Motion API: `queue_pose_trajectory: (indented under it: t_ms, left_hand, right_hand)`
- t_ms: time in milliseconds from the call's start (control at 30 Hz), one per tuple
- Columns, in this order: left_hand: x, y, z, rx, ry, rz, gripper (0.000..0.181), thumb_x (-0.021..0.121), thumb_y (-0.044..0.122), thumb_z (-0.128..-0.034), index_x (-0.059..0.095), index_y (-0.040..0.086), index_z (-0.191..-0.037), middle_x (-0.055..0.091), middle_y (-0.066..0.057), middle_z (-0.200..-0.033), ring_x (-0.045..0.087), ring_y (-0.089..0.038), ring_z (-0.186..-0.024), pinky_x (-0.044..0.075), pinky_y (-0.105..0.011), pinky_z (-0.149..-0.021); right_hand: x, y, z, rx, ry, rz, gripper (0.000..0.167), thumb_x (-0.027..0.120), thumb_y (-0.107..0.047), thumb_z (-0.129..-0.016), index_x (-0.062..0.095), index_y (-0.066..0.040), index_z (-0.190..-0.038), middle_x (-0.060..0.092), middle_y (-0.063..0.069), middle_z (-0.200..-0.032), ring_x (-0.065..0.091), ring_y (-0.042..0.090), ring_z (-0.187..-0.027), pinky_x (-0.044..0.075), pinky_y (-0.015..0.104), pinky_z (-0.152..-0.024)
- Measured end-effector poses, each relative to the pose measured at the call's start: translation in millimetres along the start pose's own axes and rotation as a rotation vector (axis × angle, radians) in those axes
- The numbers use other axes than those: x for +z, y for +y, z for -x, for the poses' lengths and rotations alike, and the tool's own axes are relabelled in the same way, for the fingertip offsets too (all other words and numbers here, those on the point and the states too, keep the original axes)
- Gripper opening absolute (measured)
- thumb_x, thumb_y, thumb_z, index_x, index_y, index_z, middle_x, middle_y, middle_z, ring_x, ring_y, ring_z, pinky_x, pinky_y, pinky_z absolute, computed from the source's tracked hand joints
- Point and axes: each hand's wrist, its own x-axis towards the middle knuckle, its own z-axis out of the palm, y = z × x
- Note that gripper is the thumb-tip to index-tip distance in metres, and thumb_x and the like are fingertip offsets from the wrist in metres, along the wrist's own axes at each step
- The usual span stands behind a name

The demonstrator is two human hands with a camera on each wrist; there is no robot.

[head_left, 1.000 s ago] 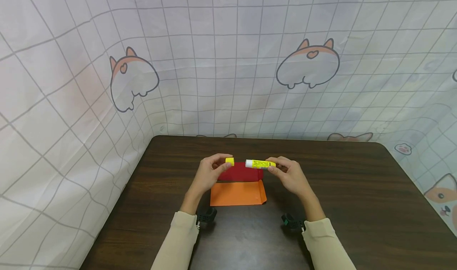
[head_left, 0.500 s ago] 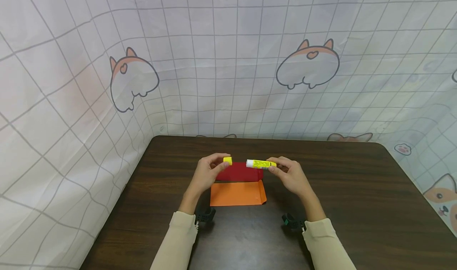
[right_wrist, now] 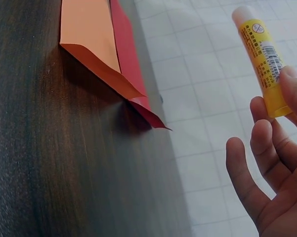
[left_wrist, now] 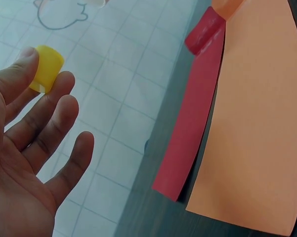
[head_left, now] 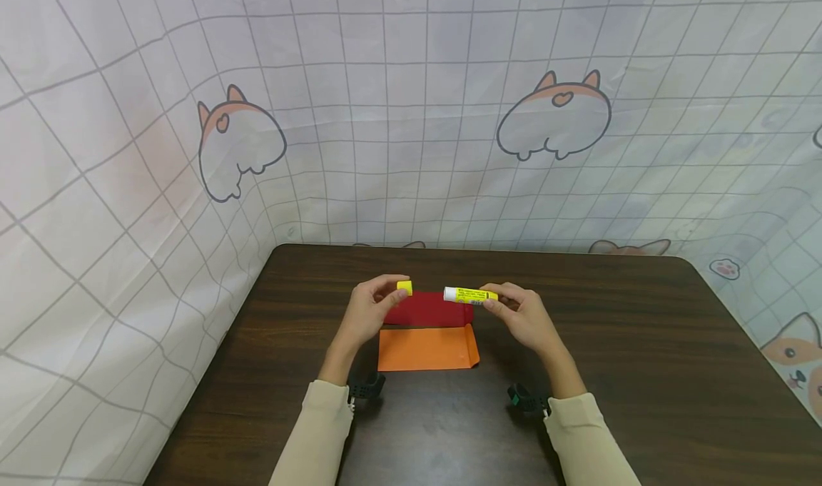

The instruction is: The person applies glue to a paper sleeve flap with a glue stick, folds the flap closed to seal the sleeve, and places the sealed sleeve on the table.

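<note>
Between thumb and fingers my left hand (head_left: 364,316) pinches a small yellow cap (head_left: 404,287), also plain in the left wrist view as a yellow cap (left_wrist: 47,69). My right hand (head_left: 528,319) grips the lower end of a yellow glue stick (head_left: 471,295), whose white end points left toward the cap. A gap separates the cap from the glue stick (right_wrist: 263,61). Below both hands lie a red envelope (head_left: 429,310) and, nearer me, an orange envelope (head_left: 424,349). Each envelope's flap stands up at the right end in the right wrist view.
The dark wooden table (head_left: 616,372) spreads around the envelopes. Behind it and at both sides hangs a white gridded curtain (head_left: 411,129) with cartoon dogs. Black wrist cameras are strapped at both wrists, such as the left camera (head_left: 369,386).
My left hand has moved a little to the left with the cap, widening the gap to the glue stick. My right hand has shifted hardly at all.
</note>
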Motion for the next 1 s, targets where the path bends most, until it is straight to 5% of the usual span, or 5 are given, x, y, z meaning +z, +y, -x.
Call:
queue_pose_trajectory:
  t_ms: [200,433,633,1000]
  left_hand:
    - [-3.2,-2.4,-0.6,0.002,0.015,0.015,0.029,0.07,0.025,-0.0977,0.073,0.015,-0.124,0.07,-0.009,-0.099,0.061,-0.03,-0.081,0.051,-0.025,-0.069]
    - [-7.5,-7.9,-1.9,-0.009,0.023,0.044,0.033,0.067,0.026,-0.1002,0.07,0.006,-0.126,0.067,-0.028,-0.099,0.062,-0.047,-0.083,0.047,-0.022,-0.063]
    - [-11.2,-13.9,-2.2,-0.013,0.044,0.017,0.03,0.066,0.028,-0.1011,0.071,0.01,-0.125,0.067,-0.028,-0.099,0.062,-0.036,-0.078,0.045,-0.022,-0.063]
    - [-17.9,-31.0,0.5,-0.057,0.107,-0.051,0.029,0.071,0.03,-0.0972,0.073,0.013,-0.121,0.059,-0.006,-0.085,0.052,-0.018,-0.076,0.042,-0.025,-0.066]
  right_hand:
    - [5.6,25.5,-4.3,0.021,-0.004,-0.038,0.025,0.069,-0.014,-0.098,0.073,-0.008,-0.122,0.071,0.013,-0.105,0.057,0.021,-0.085,0.049,0.024,-0.068]
    - [5.5,30.2,-4.1,0.045,-0.015,-0.092,0.025,0.07,-0.021,-0.098,0.074,-0.01,-0.12,0.066,0.012,-0.095,0.057,0.02,-0.078,0.049,0.025,-0.064]
    - [7.0,35.4,-3.8,0.062,-0.015,-0.107,0.027,0.068,-0.02,-0.099,0.073,-0.006,-0.121,0.067,0.015,-0.094,0.06,0.021,-0.077,0.052,0.028,-0.067]
    - [16.8,43.5,-3.7,0.146,-0.04,-0.211,0.031,0.067,-0.021,-0.1,0.07,-0.004,-0.125,0.067,0.023,-0.105,0.064,0.034,-0.081,0.058,0.039,-0.078]
